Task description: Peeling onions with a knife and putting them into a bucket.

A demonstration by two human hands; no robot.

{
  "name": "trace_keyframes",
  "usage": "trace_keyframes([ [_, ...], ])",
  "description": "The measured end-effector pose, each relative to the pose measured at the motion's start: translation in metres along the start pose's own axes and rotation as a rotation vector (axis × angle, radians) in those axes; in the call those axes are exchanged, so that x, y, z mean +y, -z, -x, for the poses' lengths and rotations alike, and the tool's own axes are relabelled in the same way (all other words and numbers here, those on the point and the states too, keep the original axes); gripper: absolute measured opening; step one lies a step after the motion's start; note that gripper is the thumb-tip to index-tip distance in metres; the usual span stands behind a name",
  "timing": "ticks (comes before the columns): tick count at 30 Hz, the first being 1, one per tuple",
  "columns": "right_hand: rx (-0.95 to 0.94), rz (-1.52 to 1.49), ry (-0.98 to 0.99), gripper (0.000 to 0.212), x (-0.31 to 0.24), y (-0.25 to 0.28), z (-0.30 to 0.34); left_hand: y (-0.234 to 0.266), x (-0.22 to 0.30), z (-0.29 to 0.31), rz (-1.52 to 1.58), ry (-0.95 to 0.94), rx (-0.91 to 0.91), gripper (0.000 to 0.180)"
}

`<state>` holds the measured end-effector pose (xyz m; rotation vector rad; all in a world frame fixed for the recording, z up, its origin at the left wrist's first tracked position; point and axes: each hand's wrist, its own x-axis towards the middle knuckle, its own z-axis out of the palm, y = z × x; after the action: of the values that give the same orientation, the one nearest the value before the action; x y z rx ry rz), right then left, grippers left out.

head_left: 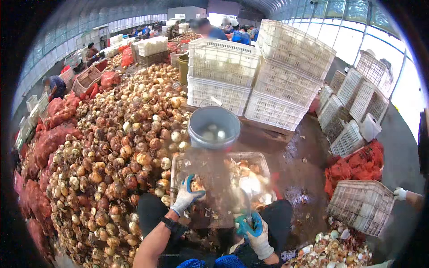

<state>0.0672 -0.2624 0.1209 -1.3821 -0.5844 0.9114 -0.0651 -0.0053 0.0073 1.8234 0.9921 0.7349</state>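
My left hand [187, 196], in a white glove with blue-coated fingers, closes around a brown-skinned onion [197, 184] above the left side of a dirty brown board [210, 172]. A dark watch sits on that wrist. My right hand [257, 233], gloved in white with a teal-blue coating, grips a knife [248, 210] at the board's near right corner. The knife's blade points up and away, blurred. Under the board lies a shallow tray [265, 166] with onion skins and pale onion pieces on its right side. Beyond it a grey bucket [213, 142] holds a few peeled white onions.
A large heap of unpeeled onions [116, 165] fills the left, with red mesh sacks [49, 143] beside it. Stacked white crates [223, 67] stand ahead. At right, another person's gloved hand [400, 194] is near a tilted crate [361, 207]; onion scraps [335, 252] lie below.
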Motion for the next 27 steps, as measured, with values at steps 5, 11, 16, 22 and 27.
trace_keyframes([
  [5,-0.092,0.365,0.153,0.034,-0.012,0.017,0.017,-0.011,-0.002,0.006,-0.112,-0.126,0.087,0.069],
  [11,-0.218,0.399,0.2,0.032,0.008,0.009,-0.032,0.0,-0.013,0.011,0.228,-0.151,0.035,0.062],
  [16,-0.237,0.5,0.458,0.042,0.014,0.016,-0.093,-0.02,0.014,-0.001,0.212,-0.113,-0.064,0.069],
  [22,-0.257,0.333,0.52,0.026,0.024,-0.023,-0.142,-0.008,-0.026,-0.019,-0.066,-0.25,-0.106,0.076],
  [27,-0.253,0.354,0.446,0.018,0.038,-0.021,-0.153,-0.018,-0.026,-0.02,-0.088,-0.277,-0.132,0.081],
])
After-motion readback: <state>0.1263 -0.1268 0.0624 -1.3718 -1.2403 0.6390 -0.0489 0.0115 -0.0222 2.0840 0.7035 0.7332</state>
